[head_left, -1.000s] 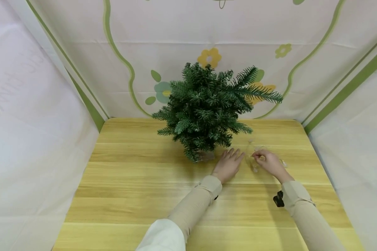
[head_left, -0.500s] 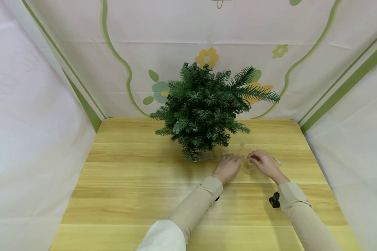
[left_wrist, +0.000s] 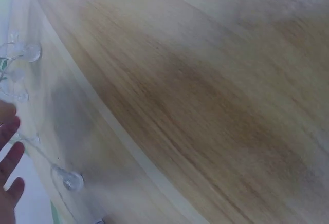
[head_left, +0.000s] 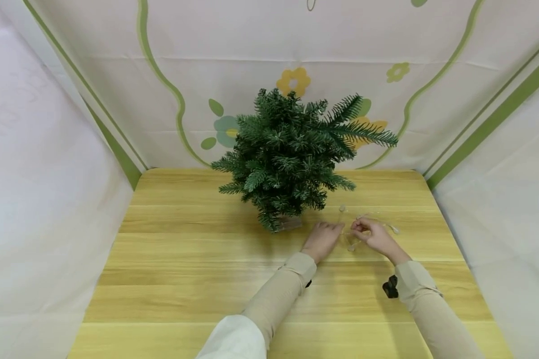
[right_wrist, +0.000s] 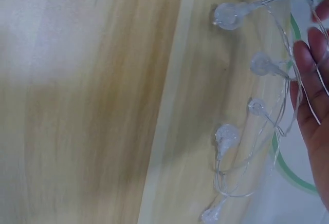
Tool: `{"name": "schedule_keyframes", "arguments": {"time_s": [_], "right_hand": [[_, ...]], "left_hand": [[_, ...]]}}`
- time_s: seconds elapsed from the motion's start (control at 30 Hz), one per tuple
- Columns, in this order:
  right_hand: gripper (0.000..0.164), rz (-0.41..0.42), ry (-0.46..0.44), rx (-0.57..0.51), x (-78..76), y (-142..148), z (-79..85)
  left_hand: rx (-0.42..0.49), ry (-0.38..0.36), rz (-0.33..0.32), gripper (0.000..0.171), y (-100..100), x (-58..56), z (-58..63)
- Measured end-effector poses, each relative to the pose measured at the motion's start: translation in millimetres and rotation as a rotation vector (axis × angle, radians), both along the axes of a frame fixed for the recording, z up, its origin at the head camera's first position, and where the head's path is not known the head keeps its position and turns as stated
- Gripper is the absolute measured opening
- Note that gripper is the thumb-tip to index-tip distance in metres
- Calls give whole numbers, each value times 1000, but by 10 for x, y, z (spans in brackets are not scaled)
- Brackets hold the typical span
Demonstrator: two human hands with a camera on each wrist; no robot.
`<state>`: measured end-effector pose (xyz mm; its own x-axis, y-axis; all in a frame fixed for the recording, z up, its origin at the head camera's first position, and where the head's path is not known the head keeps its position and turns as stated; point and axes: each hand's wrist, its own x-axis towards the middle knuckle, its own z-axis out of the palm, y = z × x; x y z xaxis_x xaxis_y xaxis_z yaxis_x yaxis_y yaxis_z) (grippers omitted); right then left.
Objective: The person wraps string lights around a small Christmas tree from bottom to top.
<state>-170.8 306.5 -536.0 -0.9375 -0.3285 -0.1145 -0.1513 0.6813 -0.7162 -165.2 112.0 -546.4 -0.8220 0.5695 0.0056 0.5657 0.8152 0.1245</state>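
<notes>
A tangle of string lights with clear round bulbs [head_left: 351,247] and thin pale wire lies on the wood-look table, right of a small green artificial fir tree [head_left: 292,154]. My right hand [head_left: 376,238] pinches the wire between thumb and fingertips. In the right wrist view, several strands loop across its fingers [right_wrist: 304,62], with bulbs [right_wrist: 226,141] hanging beside them. My left hand [head_left: 322,242] is at the tree's base, fingertips at the wire's left end, seemingly pinching it. In the left wrist view, only fingers [left_wrist: 13,157] at the edge show, near a bulb [left_wrist: 72,180]; the grip is partly hidden.
The tree stands on a clear base [head_left: 289,223] at the back middle of the table [head_left: 197,279]. Behind it hangs a flower-print fabric wall [head_left: 233,60]. White fabric panels [head_left: 512,199] rise along both sides.
My left hand's fingers, spread on the table before, have drawn together at the wire. My right hand has shifted slightly left towards it, still with the wire.
</notes>
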Motion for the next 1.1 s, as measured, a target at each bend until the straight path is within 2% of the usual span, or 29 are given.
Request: {"name": "schedule_keyframes", "arguments": {"time_s": [0.13, 0.23, 0.3, 0.43, 0.53, 0.7, 0.8, 0.93, 1.0, 1.1], "right_hand": [[44, -4, -13, 47, 4, -76, -31], [58, 12, 21, 42, 7, -139, -55], [63, 14, 59, 40, 14, -179, -67], [68, -37, 147, 51, 33, -248, -74], [61, -50, 252, 63, 30, -289, -72], [27, 34, 473, 112, -1, -320, -61], [17, 38, 498, 119, 7, -288, -48], [14, -33, 520, 154, 29, -190, -30], [14, -50, 567, 189, 36, -141, -19], [13, -44, 635, 242, 35, -93, 11]], "left_hand": [[-13, 135, -1, 39, -28, -14, 1], [-14, 212, -2, 42, -50, -15, 24], [-15, 253, -3, 45, -68, -10, 41], [7, 320, -12, 40, -96, -1, 75], [26, 364, -25, 34, -111, -1, 98], [46, 401, -44, 33, -150, -13, 139], [58, 420, -45, 34, -196, -20, 161], [59, 439, -45, 40, -277, 2, 210], [35, 451, -63, 41, -313, 24, 246], [-20, 478, -127, 36, -353, 61, 301]]}}
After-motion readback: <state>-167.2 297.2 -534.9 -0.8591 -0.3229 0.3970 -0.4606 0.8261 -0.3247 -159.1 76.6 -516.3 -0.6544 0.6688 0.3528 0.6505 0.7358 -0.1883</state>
